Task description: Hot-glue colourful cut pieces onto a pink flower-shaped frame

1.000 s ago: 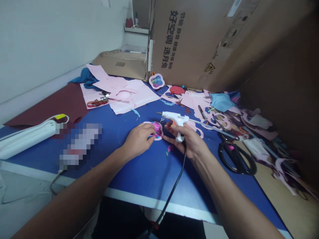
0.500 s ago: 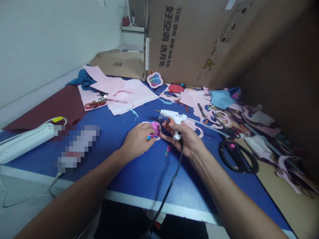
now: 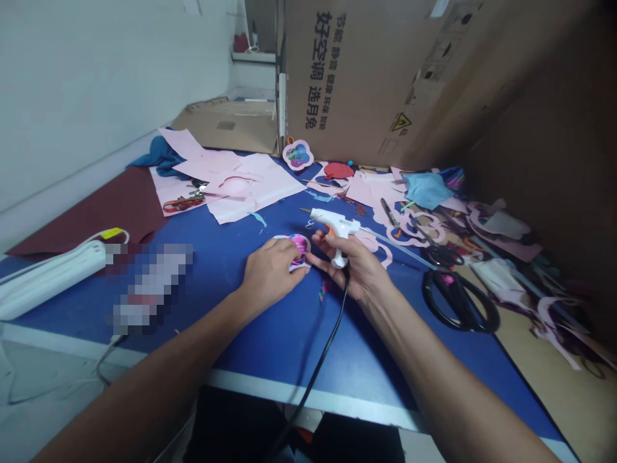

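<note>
My right hand (image 3: 365, 269) is closed round the handle of a white hot glue gun (image 3: 332, 220), whose nozzle points left. A clear glue stick (image 3: 400, 245) sticks out of its back, and a black cord (image 3: 324, 360) runs down from the grip over the table edge. With bent fingers, my left hand (image 3: 268, 275) presses on a small pink-rimmed flower piece (image 3: 302, 244) with shiny multicoloured fabric, partly hidden under it. The outstretched fingers of my right hand reach the piece's right edge. A colourful fabric scrap (image 3: 322, 292) lies just below.
Pink paper sheets (image 3: 270, 183) and a finished-looking flower (image 3: 297, 155) lie at the back of the blue table (image 3: 270, 360). Black-handled scissors (image 3: 460, 302), a marker (image 3: 389, 213) and cut pink rings crowd the right. A white power strip (image 3: 53, 276) lies left; a large cardboard box (image 3: 376, 77) stands behind.
My left fingers have shifted slightly on the flower piece, the thumb moving right along its lower edge. The glue gun has tilted and moved slightly, still in my right hand.
</note>
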Tool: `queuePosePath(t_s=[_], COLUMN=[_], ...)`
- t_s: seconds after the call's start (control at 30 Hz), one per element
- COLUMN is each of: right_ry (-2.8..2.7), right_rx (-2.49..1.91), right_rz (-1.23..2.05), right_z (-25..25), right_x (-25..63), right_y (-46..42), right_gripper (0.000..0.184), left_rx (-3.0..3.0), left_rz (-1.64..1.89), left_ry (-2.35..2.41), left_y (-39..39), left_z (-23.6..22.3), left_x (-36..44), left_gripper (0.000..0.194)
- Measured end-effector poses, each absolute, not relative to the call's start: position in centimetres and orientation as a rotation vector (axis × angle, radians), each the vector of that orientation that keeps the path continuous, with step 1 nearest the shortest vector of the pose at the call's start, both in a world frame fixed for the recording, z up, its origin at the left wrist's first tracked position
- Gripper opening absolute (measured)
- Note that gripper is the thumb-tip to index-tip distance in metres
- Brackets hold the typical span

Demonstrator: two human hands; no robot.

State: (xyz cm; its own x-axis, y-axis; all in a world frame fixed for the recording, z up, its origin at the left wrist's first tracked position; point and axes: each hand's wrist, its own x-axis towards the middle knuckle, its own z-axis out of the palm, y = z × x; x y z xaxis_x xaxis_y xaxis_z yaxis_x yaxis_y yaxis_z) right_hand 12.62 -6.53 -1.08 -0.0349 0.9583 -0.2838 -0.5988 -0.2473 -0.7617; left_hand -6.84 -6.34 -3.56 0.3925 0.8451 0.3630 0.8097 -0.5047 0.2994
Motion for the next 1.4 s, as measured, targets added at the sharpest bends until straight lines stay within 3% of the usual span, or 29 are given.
queuePosePath(t_s=[0.13, 0.27, 0.6, 1.03, 1.4], right_ry=[-0.53, -0.552, -0.634, -1.289, -1.461], right_rx=[-0.923, -0.956, -1.192, -1.444, -1.51], right_rz=[1.611, 1.564, 1.502, 1.116, 1.036], right_z=[-1.1, -1.0, 0.4, 0.6, -0.4], right_x=[12.6, 12.9, 13.6, 14.8, 13.7], right_y=[-6.5, -6.6, -8.6, -14.9, -14.3], right_gripper=[0.033, 0.035, 0.033, 0.053, 0.053], left_rx=[2.546, 2.478, 2.23, 2.158, 2.131], left_rz=[0.743, 0.8, 0.843, 0.833, 0.83], left_ry=[1.549, 1.561, 1.455, 1.359, 1.37], left_y=[-6.4, -6.0, -4.3, -3.6, -3.1], left_z=[-3.4, -3.6, -4.3, -4.3, -4.4], left_x=[-6.6, -6.8, -7.5, -7.9, -7.9], left_gripper=[0.004, 0.016, 0.019, 0.021, 0.021])
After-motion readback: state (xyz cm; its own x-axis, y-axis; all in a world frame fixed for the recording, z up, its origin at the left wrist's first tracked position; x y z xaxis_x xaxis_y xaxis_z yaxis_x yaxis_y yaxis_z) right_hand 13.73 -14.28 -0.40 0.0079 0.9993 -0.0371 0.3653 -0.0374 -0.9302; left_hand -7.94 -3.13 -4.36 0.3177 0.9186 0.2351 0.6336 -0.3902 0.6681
